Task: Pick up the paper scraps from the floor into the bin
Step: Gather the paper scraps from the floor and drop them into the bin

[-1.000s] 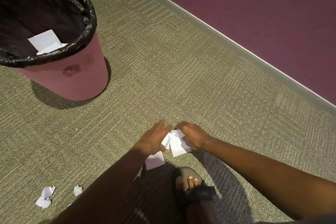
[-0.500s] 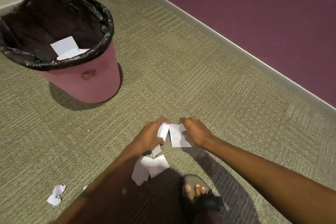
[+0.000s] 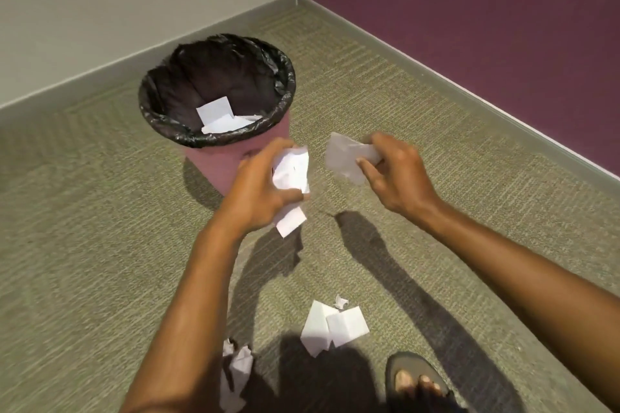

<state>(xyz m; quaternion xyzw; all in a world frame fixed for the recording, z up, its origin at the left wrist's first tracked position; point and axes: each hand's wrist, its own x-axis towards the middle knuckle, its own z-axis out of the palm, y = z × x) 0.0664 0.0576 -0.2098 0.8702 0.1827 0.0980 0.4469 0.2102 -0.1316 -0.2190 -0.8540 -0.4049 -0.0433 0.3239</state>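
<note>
Evidently the person carries two loads toward the pink round bin with the black plastic liner (image 3: 268,131) in the upper middle of the frame: the left hand (image 3: 258,191) curls its fingers tight around crumpled white paper scraps (image 3: 291,178), while the right hand (image 3: 396,174) pinches a flat pale scrap (image 3: 345,157). More white scraps (image 3: 332,325) lie on the olive carpet (image 3: 100,245) at lower centre, near a sandalled foot (image 3: 416,379).
</note>
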